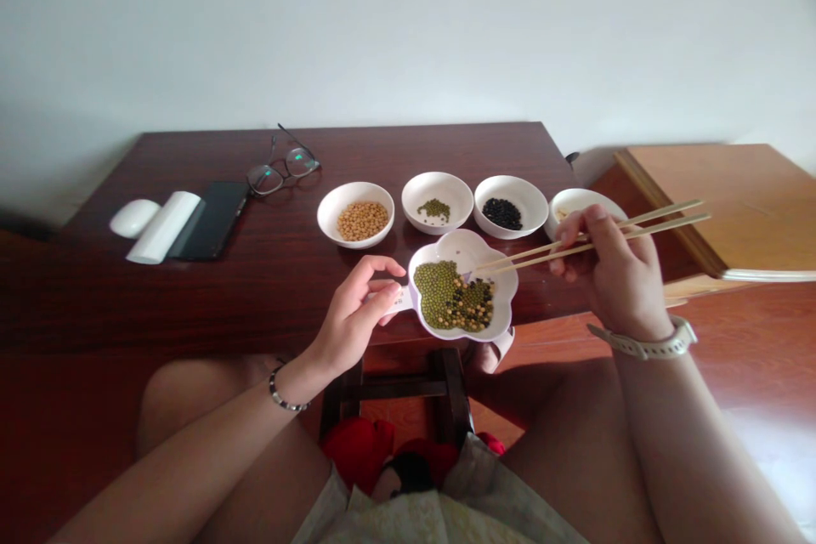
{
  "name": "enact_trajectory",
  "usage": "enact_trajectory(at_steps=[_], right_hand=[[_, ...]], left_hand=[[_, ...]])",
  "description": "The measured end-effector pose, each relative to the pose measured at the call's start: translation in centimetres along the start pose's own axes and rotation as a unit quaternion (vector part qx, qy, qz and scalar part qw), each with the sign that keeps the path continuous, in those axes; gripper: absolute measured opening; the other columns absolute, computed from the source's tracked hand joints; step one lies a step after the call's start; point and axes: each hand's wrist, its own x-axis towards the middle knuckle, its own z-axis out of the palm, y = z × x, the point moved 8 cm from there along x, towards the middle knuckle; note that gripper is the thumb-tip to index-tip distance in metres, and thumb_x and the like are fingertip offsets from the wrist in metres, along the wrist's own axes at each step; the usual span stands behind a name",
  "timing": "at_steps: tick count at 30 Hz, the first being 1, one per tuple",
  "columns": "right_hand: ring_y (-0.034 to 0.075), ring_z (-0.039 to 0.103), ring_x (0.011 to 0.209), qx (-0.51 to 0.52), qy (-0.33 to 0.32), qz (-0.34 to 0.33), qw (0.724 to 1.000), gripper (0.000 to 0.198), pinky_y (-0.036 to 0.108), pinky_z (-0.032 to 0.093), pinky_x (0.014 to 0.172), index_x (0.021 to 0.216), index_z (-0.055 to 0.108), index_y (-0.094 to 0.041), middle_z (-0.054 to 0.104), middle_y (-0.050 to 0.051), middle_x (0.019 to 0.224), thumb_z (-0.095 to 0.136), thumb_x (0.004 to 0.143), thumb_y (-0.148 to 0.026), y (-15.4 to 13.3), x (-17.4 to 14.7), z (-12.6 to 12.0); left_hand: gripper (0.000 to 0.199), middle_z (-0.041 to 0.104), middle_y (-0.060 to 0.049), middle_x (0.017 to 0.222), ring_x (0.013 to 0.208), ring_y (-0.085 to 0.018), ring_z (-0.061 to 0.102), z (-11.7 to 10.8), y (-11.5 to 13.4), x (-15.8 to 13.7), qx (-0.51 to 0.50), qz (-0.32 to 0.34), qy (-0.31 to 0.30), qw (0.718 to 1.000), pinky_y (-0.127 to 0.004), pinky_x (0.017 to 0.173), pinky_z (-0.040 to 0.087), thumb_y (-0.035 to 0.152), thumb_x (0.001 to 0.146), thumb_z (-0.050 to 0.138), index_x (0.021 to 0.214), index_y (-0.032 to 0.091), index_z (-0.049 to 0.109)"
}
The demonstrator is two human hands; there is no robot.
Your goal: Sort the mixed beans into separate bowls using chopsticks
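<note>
My left hand (360,306) is closed on the handle of a white flower-shaped dish (468,246) at the table's front edge. Inside the dish lie green beans (437,293), with yellow and black beans mixed in toward the right. My right hand (612,268) grips a pair of chopsticks (541,253), whose tips reach into the dish. Behind the dish stand white bowls: one with yellow soybeans (362,221), one with a few green beans (434,209), one with black beans (502,214). A fourth bowl (586,200) is partly hidden by my right hand, so its contents barely show.
On the table's left lie a white mouse (133,218), a white cylinder-like object (164,227), a dark phone or tablet (213,219) and eyeglasses (284,172). A light wooden surface (739,204) stands to the right. A dark stool (401,389) is below, between my legs.
</note>
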Motion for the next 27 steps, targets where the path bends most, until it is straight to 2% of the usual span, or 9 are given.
enact_trajectory(at_steps=[4, 15, 27], right_hand=[[0.012, 0.061, 0.050, -0.024, -0.010, 0.019, 0.999, 0.050, 0.021, 0.048, 0.042, 0.078, 0.070, -0.021, 0.064, 0.003, 0.066, 0.071, 0.105, -0.064, -0.27, -0.45, 0.54], [0.015, 0.064, 0.052, -0.043, -0.005, 0.006, 0.999, 0.051, 0.023, 0.048, 0.041, 0.076, 0.071, -0.021, 0.064, 0.004, 0.064, 0.068, 0.107, -0.062, -0.57, -0.59, -0.21], [0.015, 0.065, 0.052, -0.050, -0.011, 0.009, 0.999, 0.049, 0.024, 0.049, 0.043, 0.079, 0.071, -0.022, 0.064, 0.003, 0.064, 0.069, 0.107, -0.062, -0.57, -0.69, 0.23]], left_hand=[[0.021, 0.054, 0.006, 0.071, 0.061, -0.011, 0.048, 0.10, 0.11, -0.01, -0.004, 0.002, -0.002, 1.000, -0.025, 0.058, 0.035, 0.038, 0.108, 0.069, 0.119, 0.021, 0.064], [0.020, 0.054, 0.005, 0.071, 0.060, -0.011, 0.047, 0.21, 0.36, -0.03, -0.004, 0.000, 0.004, 1.000, -0.025, 0.057, 0.034, 0.038, 0.108, 0.069, 0.118, 0.021, 0.064], [0.020, 0.052, 0.006, 0.070, 0.060, -0.011, 0.047, 0.32, 0.48, -0.06, 0.001, 0.003, 0.003, 1.000, -0.025, 0.057, 0.034, 0.037, 0.108, 0.069, 0.118, 0.021, 0.063]])
